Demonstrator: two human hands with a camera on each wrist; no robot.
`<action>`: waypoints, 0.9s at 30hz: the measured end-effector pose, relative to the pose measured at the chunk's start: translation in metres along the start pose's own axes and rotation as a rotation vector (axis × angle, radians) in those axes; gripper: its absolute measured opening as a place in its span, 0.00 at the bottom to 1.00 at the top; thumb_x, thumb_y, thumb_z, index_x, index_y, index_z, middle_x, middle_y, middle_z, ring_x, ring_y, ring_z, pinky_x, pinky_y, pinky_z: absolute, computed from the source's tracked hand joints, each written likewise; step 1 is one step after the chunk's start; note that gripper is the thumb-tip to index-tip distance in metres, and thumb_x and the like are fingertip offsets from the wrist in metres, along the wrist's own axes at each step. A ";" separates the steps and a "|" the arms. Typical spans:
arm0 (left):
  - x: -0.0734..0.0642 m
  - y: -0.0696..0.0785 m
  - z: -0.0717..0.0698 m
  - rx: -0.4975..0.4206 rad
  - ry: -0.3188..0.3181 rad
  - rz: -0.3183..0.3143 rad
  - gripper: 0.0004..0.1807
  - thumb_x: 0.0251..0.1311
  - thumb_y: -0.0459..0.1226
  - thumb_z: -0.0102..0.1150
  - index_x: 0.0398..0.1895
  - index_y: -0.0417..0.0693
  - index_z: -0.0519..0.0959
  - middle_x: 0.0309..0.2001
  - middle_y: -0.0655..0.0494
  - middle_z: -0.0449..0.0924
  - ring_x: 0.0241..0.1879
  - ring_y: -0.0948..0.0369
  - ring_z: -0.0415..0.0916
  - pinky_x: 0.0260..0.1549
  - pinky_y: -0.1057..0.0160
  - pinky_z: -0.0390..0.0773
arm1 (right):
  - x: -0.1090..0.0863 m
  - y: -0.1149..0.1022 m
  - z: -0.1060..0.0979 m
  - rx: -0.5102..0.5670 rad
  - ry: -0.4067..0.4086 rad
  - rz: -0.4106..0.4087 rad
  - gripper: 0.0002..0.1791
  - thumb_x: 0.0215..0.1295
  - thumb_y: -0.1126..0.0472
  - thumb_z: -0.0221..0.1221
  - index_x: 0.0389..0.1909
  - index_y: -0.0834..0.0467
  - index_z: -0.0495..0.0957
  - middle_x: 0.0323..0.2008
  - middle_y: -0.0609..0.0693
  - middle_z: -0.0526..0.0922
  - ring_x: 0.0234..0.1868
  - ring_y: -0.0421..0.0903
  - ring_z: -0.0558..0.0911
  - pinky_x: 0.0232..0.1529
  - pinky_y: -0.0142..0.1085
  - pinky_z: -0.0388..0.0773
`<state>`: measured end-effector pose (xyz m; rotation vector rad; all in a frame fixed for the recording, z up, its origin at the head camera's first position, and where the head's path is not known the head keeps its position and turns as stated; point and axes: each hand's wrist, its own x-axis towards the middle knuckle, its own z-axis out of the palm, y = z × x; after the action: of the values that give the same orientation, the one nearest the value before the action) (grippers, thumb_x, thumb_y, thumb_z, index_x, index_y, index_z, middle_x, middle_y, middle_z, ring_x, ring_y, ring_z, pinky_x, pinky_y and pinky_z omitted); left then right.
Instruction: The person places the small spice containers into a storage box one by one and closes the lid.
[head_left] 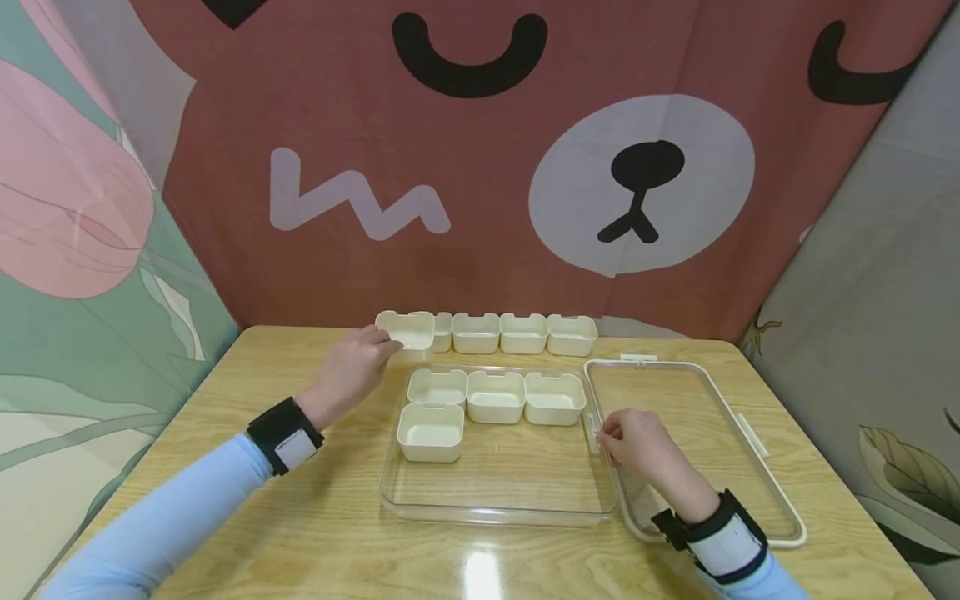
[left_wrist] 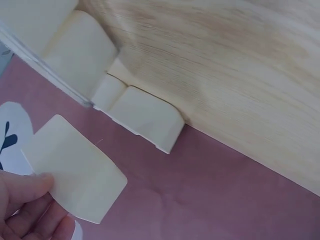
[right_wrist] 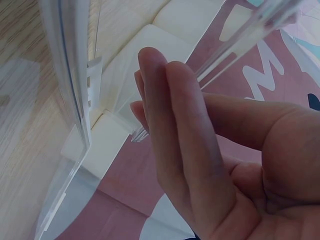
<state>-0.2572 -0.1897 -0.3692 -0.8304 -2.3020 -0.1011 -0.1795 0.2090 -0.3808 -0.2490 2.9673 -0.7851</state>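
My left hand (head_left: 351,372) pinches a small cream box (head_left: 408,332) by its side, up near the table's back edge. In the left wrist view, thumb and fingers hold this box (left_wrist: 82,172) by one end. My right hand (head_left: 647,454) is at the right rim of a clear plastic container (head_left: 495,515), thumb and fingers closed together on that wall. Inside the container, a row of 3 cream boxes (head_left: 496,398) lines the back, and another box (head_left: 431,433) sits in front of the left one.
Several more cream boxes (head_left: 523,333) stand in a row along the back edge of the wooden table (head_left: 247,500), before a printed cloth (head_left: 337,275). A clear lid with a white frame (head_left: 787,512) lies to the container's right, partly under the right forearm.
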 end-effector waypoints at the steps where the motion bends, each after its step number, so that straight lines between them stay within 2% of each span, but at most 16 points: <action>1: 0.000 0.001 -0.001 -0.005 -0.003 0.001 0.14 0.47 0.21 0.57 0.34 0.42 0.85 0.28 0.50 0.82 0.30 0.56 0.76 0.27 0.63 0.75 | 0.000 0.000 0.000 0.000 -0.002 0.002 0.07 0.60 0.66 0.59 0.23 0.62 0.79 0.16 0.48 0.78 0.17 0.39 0.74 0.19 0.32 0.69; 12: 0.006 0.021 -0.011 -0.026 0.025 0.046 0.14 0.46 0.21 0.59 0.34 0.42 0.85 0.27 0.52 0.82 0.29 0.57 0.77 0.29 0.62 0.77 | -0.001 -0.002 -0.001 0.007 -0.019 0.019 0.07 0.61 0.66 0.59 0.24 0.62 0.79 0.17 0.48 0.78 0.18 0.40 0.74 0.20 0.32 0.69; 21: 0.012 0.041 -0.022 -0.038 0.051 0.098 0.10 0.46 0.23 0.63 0.30 0.43 0.85 0.24 0.53 0.81 0.26 0.59 0.75 0.24 0.65 0.74 | 0.001 0.000 0.000 -0.003 -0.012 0.022 0.06 0.61 0.66 0.59 0.25 0.62 0.79 0.17 0.48 0.78 0.18 0.40 0.74 0.20 0.33 0.69; 27: 0.015 0.055 -0.026 -0.049 0.063 0.139 0.10 0.47 0.22 0.60 0.29 0.42 0.85 0.22 0.54 0.78 0.24 0.60 0.74 0.22 0.66 0.73 | 0.001 0.001 0.002 -0.005 -0.013 0.031 0.06 0.61 0.66 0.59 0.25 0.62 0.79 0.17 0.48 0.78 0.18 0.40 0.74 0.20 0.33 0.69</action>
<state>-0.2184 -0.1453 -0.3483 -0.9950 -2.1839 -0.1205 -0.1807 0.2088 -0.3829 -0.2075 2.9541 -0.7704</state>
